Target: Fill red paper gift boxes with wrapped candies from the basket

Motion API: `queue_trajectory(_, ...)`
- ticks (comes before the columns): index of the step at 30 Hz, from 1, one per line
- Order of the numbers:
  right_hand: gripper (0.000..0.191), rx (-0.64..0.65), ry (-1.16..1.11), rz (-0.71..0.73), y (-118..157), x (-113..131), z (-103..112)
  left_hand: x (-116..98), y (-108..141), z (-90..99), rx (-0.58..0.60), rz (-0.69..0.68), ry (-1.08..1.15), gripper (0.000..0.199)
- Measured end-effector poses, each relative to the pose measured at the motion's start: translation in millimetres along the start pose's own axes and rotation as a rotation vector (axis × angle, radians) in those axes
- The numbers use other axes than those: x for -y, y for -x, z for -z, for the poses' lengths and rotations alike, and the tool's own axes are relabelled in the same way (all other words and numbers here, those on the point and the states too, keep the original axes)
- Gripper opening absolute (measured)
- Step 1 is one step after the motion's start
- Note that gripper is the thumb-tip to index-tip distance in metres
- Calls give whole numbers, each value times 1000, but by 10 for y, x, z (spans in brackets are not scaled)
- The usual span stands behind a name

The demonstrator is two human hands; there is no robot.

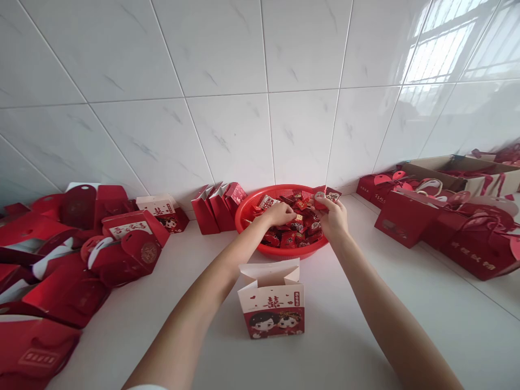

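Note:
A red plastic basket [280,251] full of small wrapped candies [289,238] stands against the wall. My left hand [280,214] is over the candies with its fingers curled down and pressed together; whatever is in them is hidden. At the basket's right rim, my right hand [333,216] is closed on red wrapped candies [325,198], which show above the fingers. Between my forearms an open paper gift box [273,303] stands upright, white above and red below, with two cartoon faces on its front. Its inside bottom is out of sight.
Red gift boxes [134,254] crowd the left side of the white counter [325,336]. Narrow red bags [217,210] and a white-and-red box [162,213] stand by the tiled wall [227,135]. On the right are more red boxes [410,216] and a cardboard carton [436,165].

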State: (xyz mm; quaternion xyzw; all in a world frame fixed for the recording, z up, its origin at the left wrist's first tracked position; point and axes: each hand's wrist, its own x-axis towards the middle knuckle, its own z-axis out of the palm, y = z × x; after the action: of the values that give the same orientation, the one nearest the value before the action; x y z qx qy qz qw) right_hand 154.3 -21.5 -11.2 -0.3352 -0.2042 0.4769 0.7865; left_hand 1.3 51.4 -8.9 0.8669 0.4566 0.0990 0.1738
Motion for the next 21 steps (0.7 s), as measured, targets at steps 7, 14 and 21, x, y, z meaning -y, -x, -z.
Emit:
queue_trajectory(7,26,33,15,2,0,-5,5,-125,-60,-140,-46,-11,-30,27)
queue_trajectory(14,22,26,-7,10,7,-10,-7,0,-83,-26,-227,-22,292,53)
queue_trajectory(21,25,161,53,-26,32,-16,3,62,-53,30,-349,-144,680,63)
